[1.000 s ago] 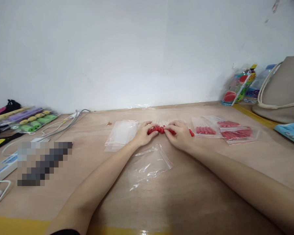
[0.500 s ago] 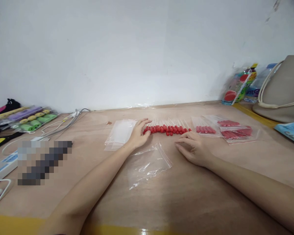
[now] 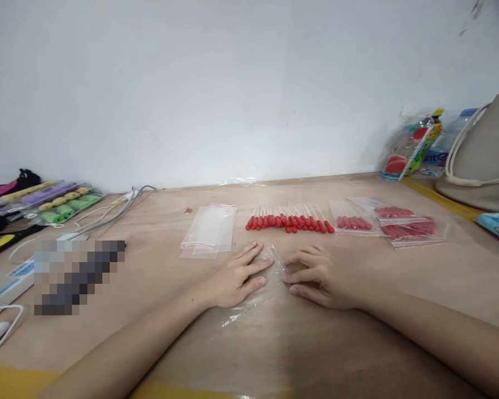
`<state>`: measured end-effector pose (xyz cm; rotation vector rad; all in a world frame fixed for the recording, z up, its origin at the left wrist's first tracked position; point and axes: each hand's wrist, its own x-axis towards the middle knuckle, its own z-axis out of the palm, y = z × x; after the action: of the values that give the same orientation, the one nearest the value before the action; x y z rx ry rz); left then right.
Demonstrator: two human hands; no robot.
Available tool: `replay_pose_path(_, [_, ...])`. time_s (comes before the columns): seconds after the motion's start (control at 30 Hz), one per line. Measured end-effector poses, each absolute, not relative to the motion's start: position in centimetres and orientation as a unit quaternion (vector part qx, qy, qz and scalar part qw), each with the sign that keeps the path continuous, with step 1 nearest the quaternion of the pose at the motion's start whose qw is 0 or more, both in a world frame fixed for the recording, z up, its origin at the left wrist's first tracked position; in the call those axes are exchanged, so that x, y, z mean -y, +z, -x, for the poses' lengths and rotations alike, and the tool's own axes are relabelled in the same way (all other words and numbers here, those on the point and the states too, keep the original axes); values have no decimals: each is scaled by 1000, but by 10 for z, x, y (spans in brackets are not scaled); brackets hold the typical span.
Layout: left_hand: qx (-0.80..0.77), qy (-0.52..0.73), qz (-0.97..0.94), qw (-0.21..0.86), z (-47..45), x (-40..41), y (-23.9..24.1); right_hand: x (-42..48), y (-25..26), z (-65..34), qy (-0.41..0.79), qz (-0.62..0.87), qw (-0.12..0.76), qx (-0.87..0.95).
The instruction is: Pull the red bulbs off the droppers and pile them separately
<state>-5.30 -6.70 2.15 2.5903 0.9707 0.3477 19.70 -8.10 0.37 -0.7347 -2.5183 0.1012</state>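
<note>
Plastic and clear, the zip bag (image 3: 272,282) lies between the table's (image 3: 336,354) near and far edges, under the left hand's (image 3: 235,280) spread, empty fingers, the right hand (image 3: 320,277) half-curled at its zip, whether gripping I cannot tell.

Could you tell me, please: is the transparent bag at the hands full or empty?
It looks empty: the transparent bag lies flat, with the tabletop visible through it. What the left hand covers, I cannot tell.

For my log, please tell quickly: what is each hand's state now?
Left hand: open, fingers spread over the clear bag.
Right hand: at the bag's zip edge; cannot tell if it grips.
</note>
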Motion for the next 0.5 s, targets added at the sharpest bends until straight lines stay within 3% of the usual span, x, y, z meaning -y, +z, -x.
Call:
replay_pose_path(0.17, [-372,182,-881,227,51,66,24,70,5,-203,46,303,316,898])
replay_pose_path(0.3, [-421,220,-841,259,52,61,22,43,14,-232,-56,436,363,822])
replay_pose_path(0.4, [-437,198,-824,301,55,55,24,20,20,-272,-144,605,267,736])
replay_pose_path(0.5, [-459,229,-787,342,65,44,35,1,17,-316,-141,717,160,664])
